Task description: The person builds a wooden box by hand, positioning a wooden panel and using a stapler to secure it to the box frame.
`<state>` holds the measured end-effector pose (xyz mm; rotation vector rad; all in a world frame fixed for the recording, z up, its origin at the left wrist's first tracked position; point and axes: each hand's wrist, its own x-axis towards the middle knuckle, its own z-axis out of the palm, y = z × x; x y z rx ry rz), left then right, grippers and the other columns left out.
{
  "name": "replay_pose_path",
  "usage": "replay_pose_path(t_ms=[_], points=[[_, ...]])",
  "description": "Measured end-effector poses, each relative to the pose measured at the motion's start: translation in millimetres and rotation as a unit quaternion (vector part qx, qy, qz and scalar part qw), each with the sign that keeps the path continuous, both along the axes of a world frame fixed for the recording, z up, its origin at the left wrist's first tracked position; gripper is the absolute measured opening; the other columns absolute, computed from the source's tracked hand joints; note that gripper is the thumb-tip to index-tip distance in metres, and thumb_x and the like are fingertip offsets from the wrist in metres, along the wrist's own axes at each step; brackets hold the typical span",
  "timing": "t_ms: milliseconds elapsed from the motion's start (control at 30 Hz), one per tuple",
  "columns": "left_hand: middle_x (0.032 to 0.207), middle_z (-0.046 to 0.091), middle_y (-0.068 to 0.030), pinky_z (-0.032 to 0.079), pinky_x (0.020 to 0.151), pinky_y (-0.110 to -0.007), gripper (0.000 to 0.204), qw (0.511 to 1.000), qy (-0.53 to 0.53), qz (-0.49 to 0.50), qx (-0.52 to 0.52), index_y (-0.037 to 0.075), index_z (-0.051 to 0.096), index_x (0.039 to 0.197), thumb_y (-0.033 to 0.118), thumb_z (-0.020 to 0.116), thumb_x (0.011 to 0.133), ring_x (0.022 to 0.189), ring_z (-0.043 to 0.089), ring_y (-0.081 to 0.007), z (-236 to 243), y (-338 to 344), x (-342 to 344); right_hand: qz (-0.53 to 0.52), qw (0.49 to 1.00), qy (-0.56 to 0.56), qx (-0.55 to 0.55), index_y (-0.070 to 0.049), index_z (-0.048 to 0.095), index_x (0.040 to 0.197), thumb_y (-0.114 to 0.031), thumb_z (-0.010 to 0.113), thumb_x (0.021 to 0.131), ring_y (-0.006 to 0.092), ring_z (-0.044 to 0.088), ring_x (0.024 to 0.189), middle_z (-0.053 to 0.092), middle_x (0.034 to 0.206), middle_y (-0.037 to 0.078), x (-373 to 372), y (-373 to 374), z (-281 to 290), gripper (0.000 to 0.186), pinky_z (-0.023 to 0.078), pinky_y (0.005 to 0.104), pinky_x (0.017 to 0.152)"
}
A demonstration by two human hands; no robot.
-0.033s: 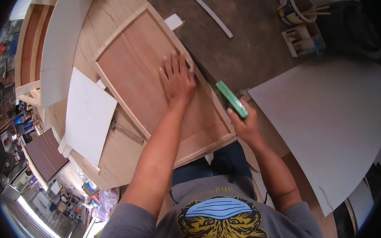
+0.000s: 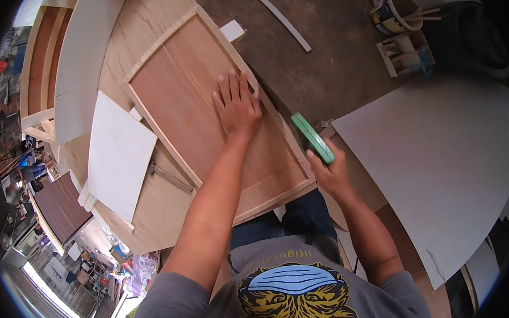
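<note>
A shallow wooden panel (image 2: pixel 189 99), reddish-brown with a pale raised frame, lies slanted in front of me. My left hand (image 2: pixel 239 110) rests on it palm down, fingers spread, with one side against the right-hand frame strip. Just outside that strip, my right hand (image 2: pixel 331 166) is closed around a long, narrow green tool (image 2: pixel 312 138). The tool's lower side and working end are hidden, so its exact kind is unclear, as is whether it touches the strip.
Beneath the panel is a plywood sheet (image 2: pixel 124 216). On it lie a white board (image 2: pixel 117 156) and a hammer-like tool (image 2: pixel 169 177). A large pale sheet (image 2: pixel 435 159) stands at right. Farther off are a bucket (image 2: pixel 397 13) and a wooden tray (image 2: pixel 387 57).
My right hand and the green tool have shifted slightly toward me and to the right. My left hand and the panel stay in place.
</note>
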<state>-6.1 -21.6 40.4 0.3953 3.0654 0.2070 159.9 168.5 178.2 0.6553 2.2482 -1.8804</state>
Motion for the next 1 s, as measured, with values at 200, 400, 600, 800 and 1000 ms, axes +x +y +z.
replay_pose_path(t_ms=[200,400,600,800,1000], points=[[0.175,0.022,-0.0082,0.015,0.127,-0.061,0.065,1.0,0.006,-0.001,-0.003,0.02,0.028,0.167,0.044,0.042,0.108,0.161,0.016,-0.0384,-5.0,-0.3,0.9,0.049,0.998,-0.006,0.037,0.001,0.064,0.097,-0.005,0.07,0.095,0.0114,0.053,0.065,0.061,0.072,0.012,-19.6,-2.9,-10.2,0.008,0.048,0.0321,0.062],[0.175,0.021,-0.008,0.015,0.127,-0.061,0.066,1.0,0.005,-0.004,0.0,0.02,0.028,0.167,0.044,0.042,0.108,0.161,0.015,-0.0384,-0.2,1.3,0.9,0.001,0.998,0.056,0.026,0.001,0.057,0.09,-0.008,0.071,0.095,0.0112,0.051,0.065,0.057,0.07,0.012,-7.5,-7.0,-10.7,0.017,0.045,0.0351,0.058],[0.175,0.021,-0.0083,0.014,0.127,-0.061,0.065,1.0,-0.001,0.003,-0.007,0.02,0.028,0.167,0.043,0.041,0.108,0.161,0.015,-0.0373,-0.5,-1.3,0.1,-0.021,0.999,0.034,-0.012,0.001,0.056,0.091,-0.009,0.07,0.096,0.0094,0.049,0.064,0.051,0.068,0.012,9.3,-4.9,10.2,0.018,0.043,0.0332,0.056],[0.175,0.022,-0.0085,0.015,0.127,-0.06,0.064,1.0,0.001,-0.001,-0.01,0.02,0.03,0.166,0.044,0.041,0.108,0.161,0.017,-0.0373,-1.6,-1.3,1.7,0.01,1.0,0.016,0.02,0.002,0.062,0.098,-0.005,0.069,0.095,0.0074,0.053,0.068,0.057,0.072,0.006,-5.7,-2.2,-4.9,0.01,0.045,0.0292,0.06],[0.174,0.024,-0.0093,0.015,0.127,-0.061,0.064,1.0,0.008,0.003,-0.007,0.019,0.031,0.166,0.045,0.042,0.108,0.16,0.019,-0.0392,0.9,1.6,0.2,0.023,0.999,-0.018,0.019,0.001,0.056,0.091,-0.008,0.071,0.096,0.0076,0.053,0.073,0.056,0.073,0.011,-9.8,-3.7,-12.3,0.017,0.046,0.033,0.061]])
